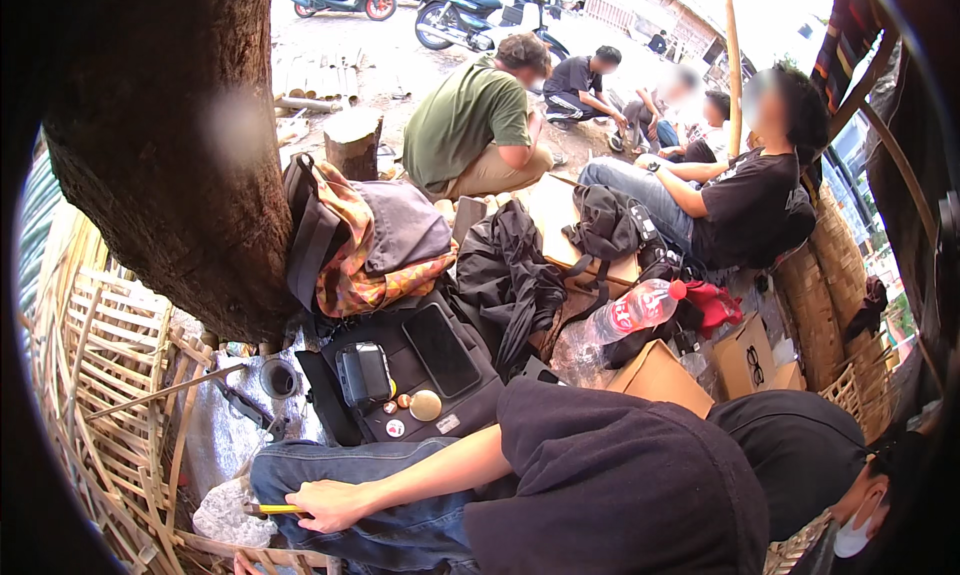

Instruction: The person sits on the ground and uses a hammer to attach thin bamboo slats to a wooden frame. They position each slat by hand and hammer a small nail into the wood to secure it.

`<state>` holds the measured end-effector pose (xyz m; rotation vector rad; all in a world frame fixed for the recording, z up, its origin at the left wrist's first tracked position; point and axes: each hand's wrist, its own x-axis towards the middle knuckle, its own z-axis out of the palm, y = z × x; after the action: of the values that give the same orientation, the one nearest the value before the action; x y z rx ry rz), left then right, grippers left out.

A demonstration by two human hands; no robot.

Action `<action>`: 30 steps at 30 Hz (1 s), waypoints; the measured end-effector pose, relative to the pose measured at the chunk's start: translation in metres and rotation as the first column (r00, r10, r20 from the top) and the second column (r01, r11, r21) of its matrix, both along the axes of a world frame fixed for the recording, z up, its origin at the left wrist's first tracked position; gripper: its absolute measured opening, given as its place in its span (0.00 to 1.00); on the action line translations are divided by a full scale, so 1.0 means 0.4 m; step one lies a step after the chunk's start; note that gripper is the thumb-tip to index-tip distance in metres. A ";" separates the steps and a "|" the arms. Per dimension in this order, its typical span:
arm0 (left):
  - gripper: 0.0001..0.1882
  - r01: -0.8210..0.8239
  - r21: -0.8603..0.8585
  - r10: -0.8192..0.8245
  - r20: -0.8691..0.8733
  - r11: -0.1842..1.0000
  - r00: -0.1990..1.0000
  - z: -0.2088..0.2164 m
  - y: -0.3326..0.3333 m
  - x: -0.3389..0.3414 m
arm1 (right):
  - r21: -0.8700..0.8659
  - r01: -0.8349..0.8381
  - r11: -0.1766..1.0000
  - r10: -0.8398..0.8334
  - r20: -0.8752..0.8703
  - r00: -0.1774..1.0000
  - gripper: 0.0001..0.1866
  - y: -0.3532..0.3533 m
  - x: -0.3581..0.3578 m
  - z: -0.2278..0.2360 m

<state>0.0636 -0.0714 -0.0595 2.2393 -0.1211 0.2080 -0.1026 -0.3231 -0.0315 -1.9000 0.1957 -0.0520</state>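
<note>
Neither my left hand nor my right hand can be made out. Across the bottom, a person in a black top [620,485] and blue jeans [400,540] sits close by, wearing a white face mask. That person's bare hand [335,505] is closed round a slim yellow tool [272,509] with a dark end, over the knee; its exact kind is unclear. A few fingertips [245,563] show at the lower edge, and I cannot tell whose they are. Beyond the knee lies a black bag [460,360] bearing a phone [442,350], a dark case [364,375] and several round badges.
A tree trunk [170,145] and bamboo slats [110,345] stand at the left. Behind the bag are a patterned backpack [370,245], dark cloth [510,275], a plastic bottle [635,310] and cardboard boxes [665,375]. Several people sit farther back, near parked motorbikes [460,15].
</note>
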 end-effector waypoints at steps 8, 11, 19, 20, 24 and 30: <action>0.13 0.056 0.073 -0.065 0.119 0.996 0.991 0.032 -0.011 -0.010 | 0.016 -0.018 1.000 0.019 -0.024 1.000 0.15 -0.002 0.002 0.010; 0.14 0.061 0.105 -0.075 0.135 0.993 0.988 0.026 -0.008 -0.007 | 0.016 -0.022 1.000 0.022 -0.031 0.999 0.16 -0.002 0.002 0.004; 0.15 0.037 0.069 -0.043 0.083 0.997 0.996 0.013 0.000 0.001 | -0.001 -0.028 1.000 0.028 -0.024 0.999 0.17 -0.003 0.001 0.007; 0.15 0.054 0.025 -0.056 0.087 0.998 0.995 -0.005 0.015 0.013 | -0.001 -0.030 1.000 0.029 -0.025 0.999 0.17 -0.002 0.002 0.009; 0.14 0.090 -0.014 -0.087 0.140 0.996 0.986 -0.018 0.022 0.016 | 0.021 -0.037 0.999 0.038 -0.048 0.998 0.17 -0.006 0.000 0.022; 0.13 0.088 -0.018 -0.082 0.204 0.996 0.975 -0.015 0.012 0.014 | 0.025 -0.035 0.999 0.036 -0.038 0.999 0.16 -0.007 -0.001 0.022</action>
<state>0.0691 -0.0665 -0.0654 2.1767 -0.3219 0.3901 -0.1030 -0.3257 -0.0229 -1.8811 0.1877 0.0110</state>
